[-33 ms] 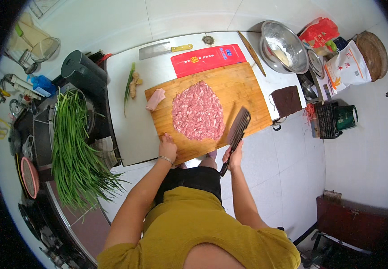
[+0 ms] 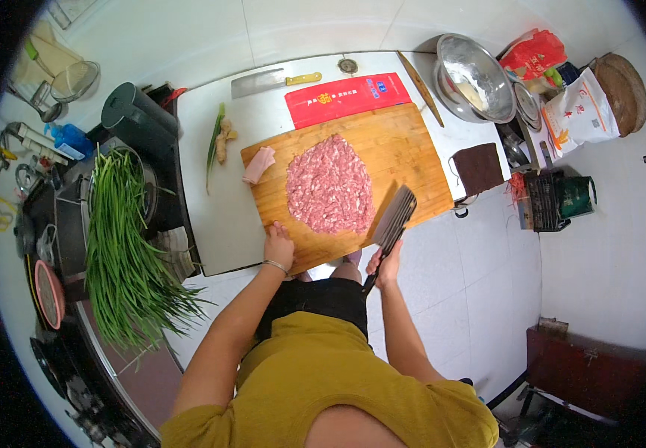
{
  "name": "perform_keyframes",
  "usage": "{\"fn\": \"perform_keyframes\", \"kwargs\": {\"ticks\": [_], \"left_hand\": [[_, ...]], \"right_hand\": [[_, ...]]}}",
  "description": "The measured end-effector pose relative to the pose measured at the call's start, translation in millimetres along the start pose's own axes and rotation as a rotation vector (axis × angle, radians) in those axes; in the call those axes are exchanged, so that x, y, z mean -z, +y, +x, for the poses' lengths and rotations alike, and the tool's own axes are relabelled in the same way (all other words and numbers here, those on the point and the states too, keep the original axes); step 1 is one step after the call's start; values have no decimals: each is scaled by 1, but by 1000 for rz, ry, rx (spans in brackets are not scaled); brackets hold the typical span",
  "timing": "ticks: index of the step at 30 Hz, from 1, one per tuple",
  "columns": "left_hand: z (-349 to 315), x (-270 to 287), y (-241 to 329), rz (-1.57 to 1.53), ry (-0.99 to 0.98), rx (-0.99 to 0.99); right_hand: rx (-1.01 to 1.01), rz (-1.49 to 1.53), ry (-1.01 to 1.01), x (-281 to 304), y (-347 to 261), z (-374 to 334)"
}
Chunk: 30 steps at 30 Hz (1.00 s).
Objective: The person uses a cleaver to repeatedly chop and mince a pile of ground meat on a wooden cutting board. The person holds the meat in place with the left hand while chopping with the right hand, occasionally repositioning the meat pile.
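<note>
A slab of minced pork (image 2: 330, 185) lies spread in a flat mound on the wooden cutting board (image 2: 412, 153). My right hand (image 2: 386, 263) is wrapped round the black handle of a cleaver (image 2: 395, 213). Its broad blade hangs over the board's near right part, just right of the meat and apart from it. At the near left edge of the board, my left hand (image 2: 279, 245) grips the rim, its fingers on the top surface. A pale pink piece of meat (image 2: 259, 165) rests at the board's left edge.
Behind the board lie a red packet (image 2: 345, 100) and a second knife (image 2: 276, 82). Ginger (image 2: 223, 142) and a scallion (image 2: 212, 153) sit left. A steel bowl (image 2: 479, 78) holding something white stands back right. Long green chives (image 2: 125, 254) overhang the left counter.
My right hand and the cleaver have shifted slightly nearer to me and to the left. My left hand, the board and the minced pork look unmoved.
</note>
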<state>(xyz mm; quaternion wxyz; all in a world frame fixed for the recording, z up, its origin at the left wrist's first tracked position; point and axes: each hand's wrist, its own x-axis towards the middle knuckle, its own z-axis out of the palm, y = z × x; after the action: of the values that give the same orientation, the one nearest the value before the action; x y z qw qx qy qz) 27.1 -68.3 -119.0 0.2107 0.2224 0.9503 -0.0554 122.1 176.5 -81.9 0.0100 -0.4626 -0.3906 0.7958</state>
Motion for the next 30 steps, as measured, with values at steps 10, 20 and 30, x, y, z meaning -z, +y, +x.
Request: {"fn": "perform_keyframes", "kwargs": {"ticks": [10, 20, 30], "left_hand": [[-6, 15, -4, -66, -5, -10], [-3, 2, -5, -26, 52, -31], [-8, 14, -5, -52, 44, -30]], "right_hand": [[-176, 357, -173, -30, 73, 9], [-97, 352, -159, -86, 41, 26], [386, -977, 346, -128, -2, 47]]}}
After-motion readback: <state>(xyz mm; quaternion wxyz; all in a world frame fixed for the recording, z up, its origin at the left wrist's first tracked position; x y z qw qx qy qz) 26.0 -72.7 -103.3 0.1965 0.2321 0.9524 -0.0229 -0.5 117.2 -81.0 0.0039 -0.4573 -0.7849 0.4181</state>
